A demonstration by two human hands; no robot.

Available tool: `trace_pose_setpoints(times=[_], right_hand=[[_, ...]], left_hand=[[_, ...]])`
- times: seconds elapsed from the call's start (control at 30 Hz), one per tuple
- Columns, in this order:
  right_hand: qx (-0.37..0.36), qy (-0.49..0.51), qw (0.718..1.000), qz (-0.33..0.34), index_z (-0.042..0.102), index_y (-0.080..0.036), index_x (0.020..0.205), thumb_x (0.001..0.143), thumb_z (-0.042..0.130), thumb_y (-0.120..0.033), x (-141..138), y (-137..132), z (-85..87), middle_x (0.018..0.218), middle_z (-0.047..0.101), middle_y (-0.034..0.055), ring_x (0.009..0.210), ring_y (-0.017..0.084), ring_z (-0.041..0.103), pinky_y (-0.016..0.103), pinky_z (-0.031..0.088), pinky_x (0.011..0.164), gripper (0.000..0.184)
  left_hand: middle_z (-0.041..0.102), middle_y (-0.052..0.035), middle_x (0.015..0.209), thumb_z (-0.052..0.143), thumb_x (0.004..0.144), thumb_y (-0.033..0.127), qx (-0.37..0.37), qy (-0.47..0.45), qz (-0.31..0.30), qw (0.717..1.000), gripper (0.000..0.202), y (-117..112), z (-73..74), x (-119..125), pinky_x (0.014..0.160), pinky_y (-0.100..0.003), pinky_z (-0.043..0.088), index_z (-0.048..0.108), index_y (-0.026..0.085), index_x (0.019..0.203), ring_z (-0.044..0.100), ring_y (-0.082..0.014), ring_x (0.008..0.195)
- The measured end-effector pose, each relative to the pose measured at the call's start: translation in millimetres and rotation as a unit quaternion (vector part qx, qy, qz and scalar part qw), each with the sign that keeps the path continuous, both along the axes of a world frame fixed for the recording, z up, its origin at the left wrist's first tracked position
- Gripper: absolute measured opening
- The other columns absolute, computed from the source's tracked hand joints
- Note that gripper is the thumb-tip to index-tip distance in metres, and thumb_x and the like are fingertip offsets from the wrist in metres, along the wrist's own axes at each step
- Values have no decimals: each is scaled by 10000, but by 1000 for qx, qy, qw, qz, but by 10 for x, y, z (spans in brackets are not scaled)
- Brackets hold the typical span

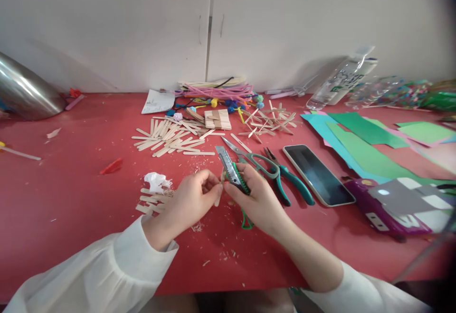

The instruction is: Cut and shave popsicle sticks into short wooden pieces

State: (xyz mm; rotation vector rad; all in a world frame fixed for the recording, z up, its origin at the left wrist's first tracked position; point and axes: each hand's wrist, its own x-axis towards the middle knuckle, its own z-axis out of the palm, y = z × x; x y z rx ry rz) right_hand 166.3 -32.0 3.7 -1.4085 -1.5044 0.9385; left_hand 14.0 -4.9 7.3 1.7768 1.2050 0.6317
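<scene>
My right hand is closed around a green box cutter, its metal blade end pointing up and away. Close beside it, my left hand pinches a small piece of wooden craft stick, mostly covered by my fingers. The fingertips of both hands meet near the stick. Wood shavings are scattered on the red table below. Several craft sticks and a crumpled white tissue lie by my left wrist.
A pile of craft sticks lies beyond my hands. Scissors, teal-handled pliers and a phone are to the right, with coloured paper farther over. Plastic bottles stand at the back, a steel container at far left.
</scene>
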Motion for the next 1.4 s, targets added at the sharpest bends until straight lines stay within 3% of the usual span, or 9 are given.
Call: trace_pose_setpoints(times=[0.13, 0.3, 0.43, 0.57, 0.7, 0.8, 0.9, 1.07, 1.4], right_hand=[[9, 37, 999, -30, 458, -196, 976, 763, 554, -314, -33, -55, -19, 789, 583, 1, 647, 138, 546, 267, 468, 614, 262], [28, -6, 998, -52, 450, -217, 980, 641, 689, -346, -87, -120, 7, 733, 566, -26, 571, 127, 521, 253, 467, 544, 434], [41, -46, 997, -45, 453, -214, 971, 684, 619, -255, -76, -114, 2, 698, 566, -35, 575, 126, 533, 230, 452, 528, 334], [58, -46, 997, -38, 457, -211, 980, 724, 560, -210, -26, -109, -30, 672, 575, -40, 566, 121, 543, 218, 453, 542, 277], [65, -38, 997, -16, 473, -199, 1008, 757, 543, -224, 4, -119, -50, 749, 605, -7, 645, 137, 567, 231, 467, 601, 262], [60, -36, 997, 14, 482, -204, 1058, 757, 545, -214, 10, -137, -37, 792, 609, 0, 680, 146, 570, 242, 468, 622, 308], [34, -21, 999, 25, 478, -218, 1087, 753, 563, -221, 13, -154, 2, 722, 568, -27, 565, 118, 524, 233, 455, 548, 345], [-41, 86, 995, 30, 439, -207, 1044, 806, 536, -366, 37, -166, 55, 578, 456, -80, 408, 81, 425, 208, 392, 398, 302], [-81, 163, 982, 48, 425, -188, 1007, 775, 575, -399, 38, -151, 120, 528, 459, -106, 366, 58, 417, 177, 366, 359, 347]], left_hand=[[557, 40, 529, 499, 794, 301, -88, -104, 33, 990, 154, 21, 1, 25, 492, -223, 420, 458, 188, 698, 524, -106, 471], [575, 16, 590, 537, 762, 285, -124, -183, 65, 973, 147, 23, 28, 54, 554, -238, 453, 499, 166, 684, 572, -121, 557], [594, 2, 636, 601, 721, 305, -173, -241, 53, 954, 170, -4, 74, 81, 618, -278, 501, 522, 158, 689, 593, -136, 608], [601, -6, 649, 596, 744, 381, -185, -246, 13, 951, 231, -1, 64, 55, 631, -276, 501, 556, 155, 713, 599, -136, 615], [599, -21, 670, 466, 820, 497, -142, -239, -5, 961, 375, 38, 34, -8, 613, -257, 460, 574, 156, 707, 566, -126, 612], [559, -2, 626, 488, 813, 464, -86, -210, 20, 974, 344, 71, 67, -37, 606, -241, 420, 555, 157, 673, 524, -114, 602], [504, 21, 572, 517, 796, 391, -58, -175, 31, 982, 287, 84, 122, -37, 580, -231, 387, 520, 161, 624, 477, -102, 569], [492, 30, 580, 540, 781, 353, -52, -157, 18, 986, 255, 77, 136, -37, 571, -222, 376, 510, 164, 612, 457, -92, 564], [492, 33, 597, 538, 800, 361, -16, -155, -10, 988, 256, 54, 118, -35, 585, -221, 375, 520, 166, 635, 448, -90, 578]])
